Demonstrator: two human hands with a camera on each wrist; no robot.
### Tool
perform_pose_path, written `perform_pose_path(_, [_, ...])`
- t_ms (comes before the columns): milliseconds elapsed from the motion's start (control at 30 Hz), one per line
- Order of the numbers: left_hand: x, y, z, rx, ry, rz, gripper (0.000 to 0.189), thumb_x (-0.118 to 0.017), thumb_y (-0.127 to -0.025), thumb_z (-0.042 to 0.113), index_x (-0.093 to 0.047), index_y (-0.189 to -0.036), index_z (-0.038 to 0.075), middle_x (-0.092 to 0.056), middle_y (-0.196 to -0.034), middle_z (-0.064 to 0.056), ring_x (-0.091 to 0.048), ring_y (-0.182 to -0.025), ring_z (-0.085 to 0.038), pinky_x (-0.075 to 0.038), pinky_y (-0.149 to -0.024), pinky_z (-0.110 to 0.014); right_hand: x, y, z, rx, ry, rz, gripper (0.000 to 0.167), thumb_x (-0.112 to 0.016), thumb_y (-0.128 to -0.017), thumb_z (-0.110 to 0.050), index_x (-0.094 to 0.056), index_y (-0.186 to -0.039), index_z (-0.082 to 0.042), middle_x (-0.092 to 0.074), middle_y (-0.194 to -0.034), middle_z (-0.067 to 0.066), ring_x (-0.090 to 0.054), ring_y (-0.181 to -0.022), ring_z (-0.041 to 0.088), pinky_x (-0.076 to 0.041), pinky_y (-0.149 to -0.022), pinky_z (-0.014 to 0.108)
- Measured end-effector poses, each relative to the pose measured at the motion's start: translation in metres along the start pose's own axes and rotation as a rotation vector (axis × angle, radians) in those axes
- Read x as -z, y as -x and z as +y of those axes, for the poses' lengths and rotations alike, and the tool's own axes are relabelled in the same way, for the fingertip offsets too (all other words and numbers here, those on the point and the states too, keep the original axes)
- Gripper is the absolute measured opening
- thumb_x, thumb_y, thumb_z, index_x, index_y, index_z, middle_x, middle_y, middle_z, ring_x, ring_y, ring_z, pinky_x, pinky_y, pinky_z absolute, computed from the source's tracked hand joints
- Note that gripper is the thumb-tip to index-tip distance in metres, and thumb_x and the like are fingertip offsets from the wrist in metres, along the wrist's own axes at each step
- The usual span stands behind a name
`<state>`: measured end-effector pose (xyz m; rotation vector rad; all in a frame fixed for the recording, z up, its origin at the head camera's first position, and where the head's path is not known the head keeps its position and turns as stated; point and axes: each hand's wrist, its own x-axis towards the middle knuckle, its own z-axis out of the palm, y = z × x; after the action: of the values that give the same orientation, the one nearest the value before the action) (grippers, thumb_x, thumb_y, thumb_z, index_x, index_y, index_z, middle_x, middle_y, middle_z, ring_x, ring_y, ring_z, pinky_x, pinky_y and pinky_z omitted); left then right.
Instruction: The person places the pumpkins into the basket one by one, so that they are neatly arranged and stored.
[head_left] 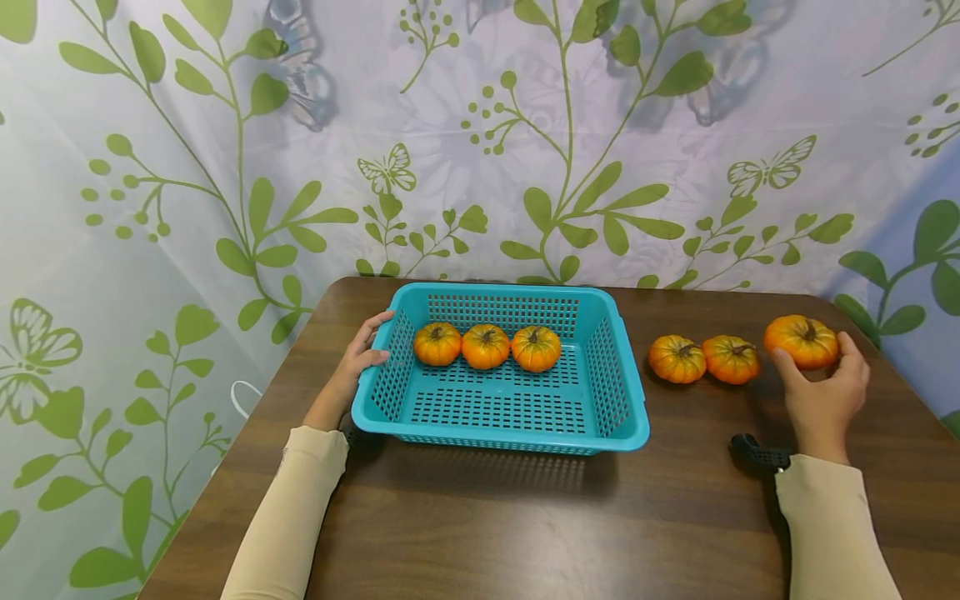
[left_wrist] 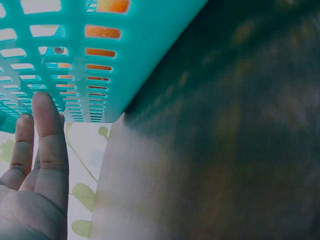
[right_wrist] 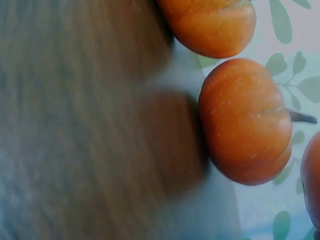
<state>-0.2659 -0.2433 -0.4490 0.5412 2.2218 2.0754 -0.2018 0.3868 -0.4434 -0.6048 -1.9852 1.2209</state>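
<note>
A turquoise plastic basket (head_left: 495, 435) with slotted walls holds three small orange pumpkins in a row: left (head_left: 437, 344), middle (head_left: 485, 347) and right (head_left: 536, 348). My left hand (head_left: 358, 360) touches the basket's left side; in the left wrist view its fingers (left_wrist: 50, 145) look straight against the slotted wall. On the right, my right hand (head_left: 828, 404) holds another pumpkin (head_left: 801, 340) between thumb and fingers, above the table. Beside it, two pumpkins (head_left: 677, 359) (head_left: 731, 359) sit close together on the table, right of the basket.
The brown wooden table (head_left: 480, 533) ends at the back against a curtain (head_left: 480, 167) printed with green leaves and butterflies. A black strap-like device (head_left: 757, 454) is at the right wrist. A white cable (head_left: 242, 400) shows past the table's left edge.
</note>
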Motion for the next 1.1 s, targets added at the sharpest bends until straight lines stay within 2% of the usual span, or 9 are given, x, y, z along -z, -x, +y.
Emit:
perform_pose_path(267, [0.0,-0.001,-0.001,0.002,-0.001,0.0,0.074,-0.047,-0.095,0.013,-0.027,-0.166,0.005,-0.033,-0.162,-0.035,-0.05,-0.13,-0.047,-0.054,-0.095,-0.031,-0.002,0.005,-0.013,0.11,0.008,-0.014,0.08,-0.08,-0.093,-0.017,-0.044,-0.164,-0.003,-0.043,-0.162,0.023,-0.041,-0.147,0.022,-0.029,-0.121,0.021])
perform_pose_path(433, [-0.001,-0.002,-0.001,-0.005,0.015,0.007,0.075,-0.048,-0.094,0.012,-0.028,-0.165,0.003,-0.035,-0.16,-0.035,-0.051,-0.128,-0.043,-0.054,-0.095,-0.031,-0.003,0.005,-0.022,0.138,-0.003,-0.035,0.081,-0.081,-0.092,-0.017,-0.045,-0.164,-0.006,-0.043,-0.163,0.02,-0.041,-0.147,0.019,-0.028,-0.123,0.022])
perform_pose_path(633, [0.0,-0.002,-0.002,-0.003,0.016,0.007,0.075,-0.048,-0.094,0.011,-0.027,-0.165,0.002,-0.035,-0.16,-0.035,-0.05,-0.128,-0.045,-0.054,-0.095,-0.03,-0.005,0.008,-0.035,0.173,-0.009,-0.045,0.08,-0.083,-0.092,-0.019,-0.048,-0.163,-0.008,-0.047,-0.161,0.019,-0.044,-0.144,0.016,-0.031,-0.122,0.022])
perform_pose_path(767, [0.0,-0.002,-0.002,-0.003,0.013,0.009,0.074,-0.048,-0.094,0.012,-0.028,-0.165,0.003,-0.034,-0.161,-0.035,-0.049,-0.129,-0.049,-0.054,-0.094,-0.029,-0.007,0.01,-0.042,0.21,-0.003,-0.058,0.08,-0.085,-0.091,-0.022,-0.05,-0.162,-0.009,-0.05,-0.158,0.019,-0.047,-0.14,0.014,-0.033,-0.117,0.019])
perform_pose_path(900, [0.0,-0.001,0.0,-0.014,0.018,0.004,0.074,-0.047,-0.095,0.011,-0.027,-0.165,0.002,-0.033,-0.161,-0.036,-0.049,-0.13,-0.047,-0.053,-0.095,-0.029,-0.009,0.011,-0.047,0.253,0.0,-0.07,0.079,-0.086,-0.09,-0.021,-0.053,-0.16,-0.008,-0.053,-0.155,0.021,-0.048,-0.138,0.015,-0.034,-0.111,0.015])
perform_pose_path(1100, [0.0,-0.001,-0.001,-0.014,0.017,0.007,0.074,-0.047,-0.094,0.011,-0.027,-0.165,0.002,-0.034,-0.16,-0.036,-0.051,-0.128,-0.042,-0.054,-0.094,-0.029,-0.014,0.014,-0.054,0.262,-0.03,-0.109,0.078,-0.086,-0.09,-0.013,-0.053,-0.16,-0.006,-0.053,-0.153,0.019,-0.051,-0.134,0.012,-0.037,-0.116,0.019])
